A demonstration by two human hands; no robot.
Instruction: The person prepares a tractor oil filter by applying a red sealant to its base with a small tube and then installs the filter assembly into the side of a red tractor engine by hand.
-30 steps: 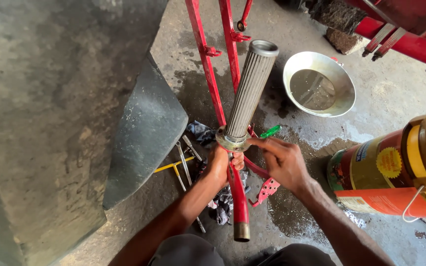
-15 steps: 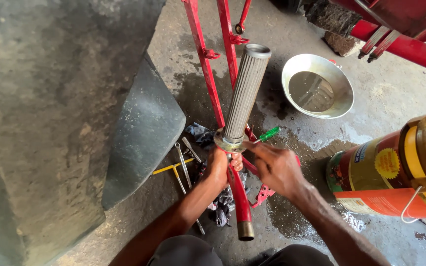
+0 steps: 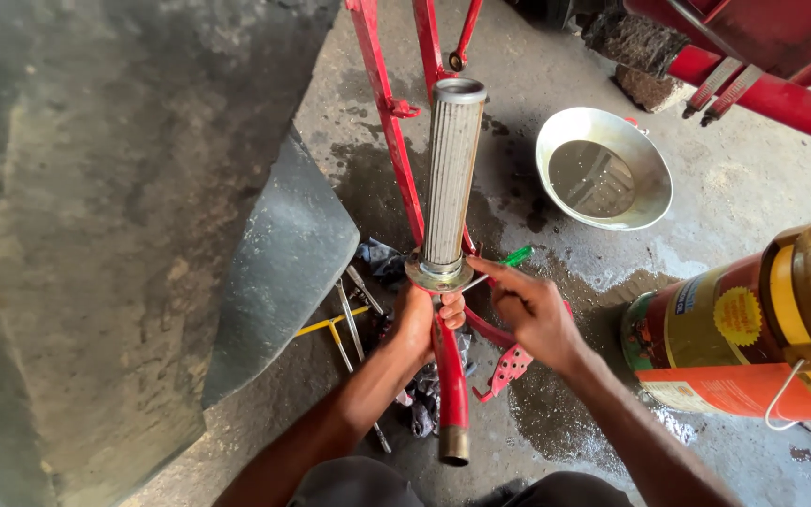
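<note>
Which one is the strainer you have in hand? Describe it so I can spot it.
Start at the red pipe gripped by the left hand. The strainer rises from its top: a tall grey pleated metal cylinder, unlike the round steel basin beside it.

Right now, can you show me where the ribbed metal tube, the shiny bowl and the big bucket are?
ribbed metal tube point(image 3: 451, 178), head view, middle of its ribbed side.
shiny bowl point(image 3: 556, 141), head view, left rim.
big bucket point(image 3: 706, 329), head view, its painted side.

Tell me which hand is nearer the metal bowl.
Right. The right hand sits below and left of the bowl, apart from it; the left hand grips the red pipe, farther left.
</note>
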